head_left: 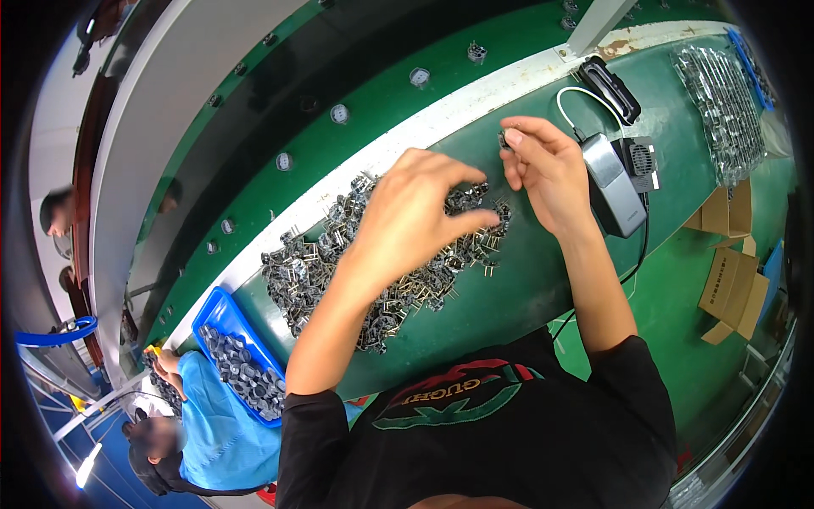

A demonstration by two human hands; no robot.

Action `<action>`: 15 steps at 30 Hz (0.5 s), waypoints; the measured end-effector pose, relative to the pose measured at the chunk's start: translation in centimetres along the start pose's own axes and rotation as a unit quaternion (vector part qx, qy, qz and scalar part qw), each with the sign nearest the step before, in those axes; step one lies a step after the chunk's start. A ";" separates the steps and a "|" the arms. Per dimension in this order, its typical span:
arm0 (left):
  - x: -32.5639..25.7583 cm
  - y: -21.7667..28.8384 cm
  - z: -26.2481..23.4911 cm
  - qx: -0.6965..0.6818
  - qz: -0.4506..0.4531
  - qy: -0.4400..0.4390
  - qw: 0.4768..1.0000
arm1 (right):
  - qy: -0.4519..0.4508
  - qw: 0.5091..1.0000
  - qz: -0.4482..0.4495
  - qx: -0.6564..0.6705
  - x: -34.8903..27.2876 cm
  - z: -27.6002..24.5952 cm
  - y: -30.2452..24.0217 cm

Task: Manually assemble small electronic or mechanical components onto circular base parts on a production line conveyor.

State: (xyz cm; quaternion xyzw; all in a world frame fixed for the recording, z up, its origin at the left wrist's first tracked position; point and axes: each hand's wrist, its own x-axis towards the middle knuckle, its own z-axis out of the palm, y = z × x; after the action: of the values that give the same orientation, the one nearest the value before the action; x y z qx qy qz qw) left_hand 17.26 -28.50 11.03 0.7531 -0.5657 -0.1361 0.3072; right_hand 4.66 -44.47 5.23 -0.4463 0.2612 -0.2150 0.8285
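A wide heap of small black parts with metal prongs point(326, 246), perhaps plug inserts, covers the middle of the green worktable point(509, 284). Over the heap's right side reaches my left hand point(415, 204), its thumb and fingers apart with nothing between them. To the right, raised above the bench, my right hand point(543, 165) pinches one small dark part point(504, 140) between thumb and fingertips. That part is too small to make out fully, though it resembles those in the heap.
At my right lie a grey power bank point(615, 187) with a white cable and a black holder point(610, 89). Bubble-wrapped goods point(721, 110) sit farther right; cardboard boxes point(733, 284) are below. Left stands a blue tray point(225, 305) of grey parts beside a co-worker in blue point(225, 424). Round parts dot the green conveyor point(373, 81).
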 end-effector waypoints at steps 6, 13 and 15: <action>5.0 -6.7 -1.9 0.061 -0.168 0.044 0.983 | -0.037 0.982 -0.088 -0.164 7.4 1.2 1.3; 10.7 -12.5 0.8 0.110 -0.202 0.037 0.973 | -0.002 0.817 -0.332 -0.472 14.9 3.1 1.7; 11.4 -12.4 1.4 0.102 -0.206 0.036 0.973 | -0.017 0.790 -0.345 -0.507 15.7 2.9 1.4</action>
State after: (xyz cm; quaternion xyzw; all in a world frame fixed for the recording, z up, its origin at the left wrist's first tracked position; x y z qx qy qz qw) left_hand 29.71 -37.47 3.92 0.8852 -0.3980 -0.1109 0.2140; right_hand 18.78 -51.19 1.59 -0.8664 0.1472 -0.3154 0.3581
